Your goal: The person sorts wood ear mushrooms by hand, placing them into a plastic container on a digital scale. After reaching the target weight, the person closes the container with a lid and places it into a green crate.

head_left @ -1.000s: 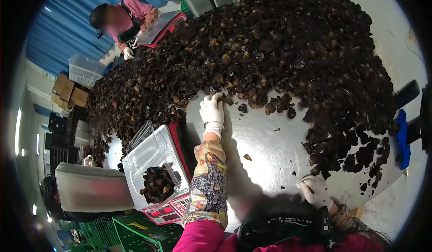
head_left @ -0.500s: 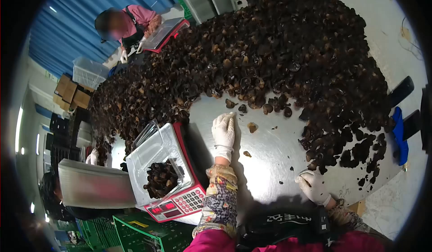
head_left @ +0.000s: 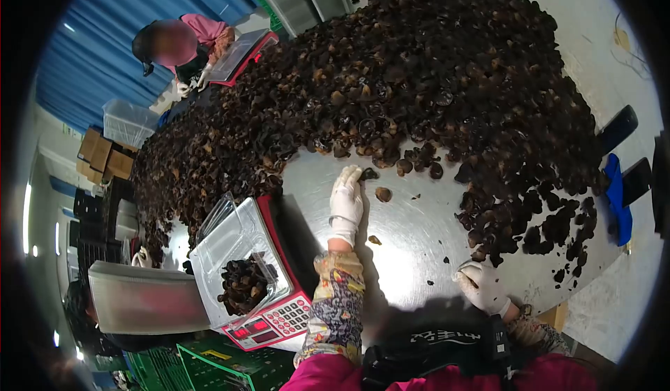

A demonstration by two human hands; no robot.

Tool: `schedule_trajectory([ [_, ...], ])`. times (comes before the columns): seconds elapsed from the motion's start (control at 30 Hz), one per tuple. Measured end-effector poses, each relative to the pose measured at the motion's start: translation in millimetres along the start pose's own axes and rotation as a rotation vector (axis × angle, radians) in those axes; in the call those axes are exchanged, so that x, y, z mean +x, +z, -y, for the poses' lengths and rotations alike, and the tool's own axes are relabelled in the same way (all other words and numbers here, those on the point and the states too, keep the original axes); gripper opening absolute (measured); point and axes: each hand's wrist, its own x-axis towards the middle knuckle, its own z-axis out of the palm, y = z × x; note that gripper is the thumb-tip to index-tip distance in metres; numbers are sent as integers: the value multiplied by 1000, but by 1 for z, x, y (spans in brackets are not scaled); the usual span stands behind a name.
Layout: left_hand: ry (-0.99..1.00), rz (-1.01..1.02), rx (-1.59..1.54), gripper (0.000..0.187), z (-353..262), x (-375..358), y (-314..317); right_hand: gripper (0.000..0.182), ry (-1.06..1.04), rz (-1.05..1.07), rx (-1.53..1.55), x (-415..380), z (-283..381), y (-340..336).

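My left hand, in a white glove, lies on the metal table with its fingers stretched out. A dark piece of wood ear mushroom lies at its fingertips, and a browner mushroom piece is just to the right. Beyond them spreads a large pile of wood ear mushrooms. My gloved right hand rests near the table's front edge, fingers curled in. A dark spot shows at its fingers; what they hold, if anything, I cannot make out.
Left of my left arm stands a red digital scale with mushrooms in its clear tray. Stacked plastic trays and a green crate are beside it. A co-worker sits across by another scale. Another person's gloved hand shows at left.
My left hand has slid slightly forward, up to the dark mushroom piece. My right hand stays curled in place. The co-worker's hands across the table have come closer together.
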Motion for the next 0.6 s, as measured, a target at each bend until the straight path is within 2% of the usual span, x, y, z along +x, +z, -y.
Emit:
schedule_trajectory([
  [0.07,-77,-27,-2,27,-23,-24,2,6,-25,9,14,-1,-5,2],
  [0.13,-124,114,-337,24,-68,-38,-15,6,-39,-7,-7,-2,-7,3],
  [0.2,-57,270,-522,20,-79,-57,-15,5,-54,-21,-31,-3,-6,2],
  [0.27,-72,252,-564,19,-90,-63,-18,4,-54,-4,6,-2,-4,1],
  [0.33,-107,60,-407,20,-82,-64,-11,4,-69,-26,0,-1,-2,0],
  [0.4,-97,58,-354,19,-71,-56,-7,4,-84,-42,-2,-2,-2,0],
  [0.47,3,52,-168,20,-66,-41,-4,4,-39,0,-26,-2,-4,1],
  [0.53,-62,114,-154,25,-59,-36,5,4,-30,-19,5,-2,-3,2],
  [0.6,45,77,-2,33,-57,-28,15,5,-66,-8,-40,1,-4,1],
])
